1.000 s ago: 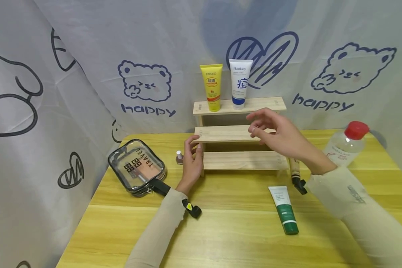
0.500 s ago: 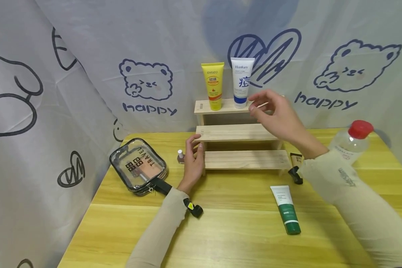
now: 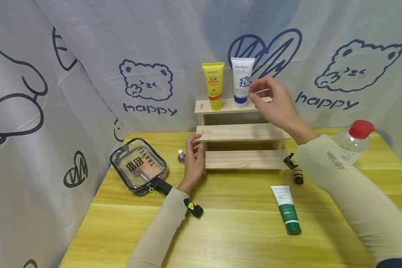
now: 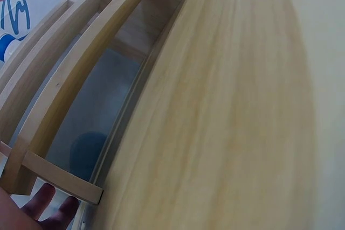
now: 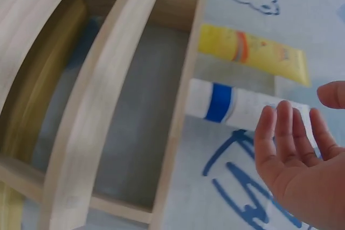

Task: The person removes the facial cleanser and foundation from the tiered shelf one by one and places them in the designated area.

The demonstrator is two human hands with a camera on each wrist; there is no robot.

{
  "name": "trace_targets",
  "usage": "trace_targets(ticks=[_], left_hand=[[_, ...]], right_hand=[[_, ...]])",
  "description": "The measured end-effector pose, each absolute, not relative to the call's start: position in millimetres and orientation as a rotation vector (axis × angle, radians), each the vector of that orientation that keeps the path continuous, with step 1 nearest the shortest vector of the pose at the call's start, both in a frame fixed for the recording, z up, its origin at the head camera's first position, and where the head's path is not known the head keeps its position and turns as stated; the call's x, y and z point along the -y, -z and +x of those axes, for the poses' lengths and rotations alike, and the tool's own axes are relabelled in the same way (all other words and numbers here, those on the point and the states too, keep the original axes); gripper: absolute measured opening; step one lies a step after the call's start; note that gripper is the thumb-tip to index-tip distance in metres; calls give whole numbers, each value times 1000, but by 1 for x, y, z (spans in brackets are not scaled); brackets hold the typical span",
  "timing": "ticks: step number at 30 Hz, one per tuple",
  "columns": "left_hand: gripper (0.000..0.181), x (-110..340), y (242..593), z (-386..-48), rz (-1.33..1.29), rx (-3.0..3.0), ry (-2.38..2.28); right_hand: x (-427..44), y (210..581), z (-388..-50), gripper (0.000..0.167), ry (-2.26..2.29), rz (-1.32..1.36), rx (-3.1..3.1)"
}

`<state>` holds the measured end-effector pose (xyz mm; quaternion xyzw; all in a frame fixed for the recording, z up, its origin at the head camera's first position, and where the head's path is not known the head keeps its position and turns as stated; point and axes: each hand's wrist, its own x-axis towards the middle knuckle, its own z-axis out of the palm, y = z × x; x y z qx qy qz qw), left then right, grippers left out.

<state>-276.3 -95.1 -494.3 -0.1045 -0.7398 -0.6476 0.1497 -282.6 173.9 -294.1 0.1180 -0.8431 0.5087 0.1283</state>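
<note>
My left hand [image 3: 193, 163] holds the left end of a three-tier wooden display stand [image 3: 246, 160], its index finger bent at the middle tier. In the left wrist view, two fingertips reach the stand's side bar. At the top tier, my right hand [image 3: 276, 100] is beside a white tube with a blue band [image 3: 241, 83], thumb and fingers spread apart. The right wrist view has those fingers overlapping the tube's upper part; contact cannot be made out. A yellow tube [image 3: 213, 87] stands upright to the white tube's left.
A green-and-white tube [image 3: 287, 210] lies in front of the stand. Beside the right sleeve lies a small black-capped tube [image 3: 298, 175], partly covered. A red-capped bottle [image 3: 360, 130] stands right, a clear travel pouch [image 3: 139, 165] lies left, and a small white-capped bottle [image 3: 181, 155] sits behind my left hand.
My right hand has risen from the middle tier to the white tube's side at the top tier. My left hand stays at the stand's left end.
</note>
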Motion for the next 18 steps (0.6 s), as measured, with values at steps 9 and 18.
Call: trace_targets(ticks=[9,18], left_hand=[[37,97,495,-277,-316,2173,1813],[37,97,495,-277,-313,2180,1811]], right_hand=[[-170,301,-303,23,-1517,231,2377],[-155,299,-320,61,-1636,60,2385]])
